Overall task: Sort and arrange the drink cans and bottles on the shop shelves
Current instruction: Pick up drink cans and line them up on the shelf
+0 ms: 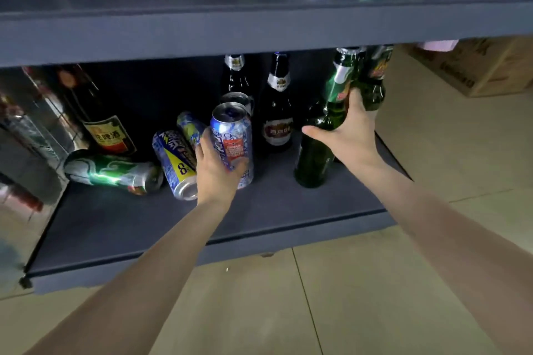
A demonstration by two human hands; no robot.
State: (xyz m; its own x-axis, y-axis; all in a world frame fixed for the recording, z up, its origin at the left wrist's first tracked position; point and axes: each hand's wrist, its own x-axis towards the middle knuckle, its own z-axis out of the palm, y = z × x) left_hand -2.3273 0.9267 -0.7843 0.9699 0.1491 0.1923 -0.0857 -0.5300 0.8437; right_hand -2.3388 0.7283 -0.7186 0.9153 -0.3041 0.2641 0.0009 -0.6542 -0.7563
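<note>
Two hands at work: both reach into the bottom shelf [202,228], each with one drink.
Shelf: dark grey board just above the tiled floor; bare board lies in front of both wrists, the drinks crowd behind the fingers.
Green bottle [323,135]: largest thing in hand; dark green glass, foil neck, tilted with its neck leaning right and its base on the board. Probably tilted because it is being walked into line with the upright bottles.
Right hand [349,127]: fingers curled round the bottle's shoulder, thumb stretched left across the glass; a second green bottle [375,81] stands just behind the fingertips.
Blue can [232,141]: blue-and-white print, red label, open top, upright.
Left hand [219,167]: fingers wrapped round the can's lower half from the left, likely to set it straight.
Fallen cans: a blue-yellow can [176,164] leans just left of the knuckles; a green can [112,171] lies further left on its side.
Dark bottle [277,112]: upright between the two hands.
</note>
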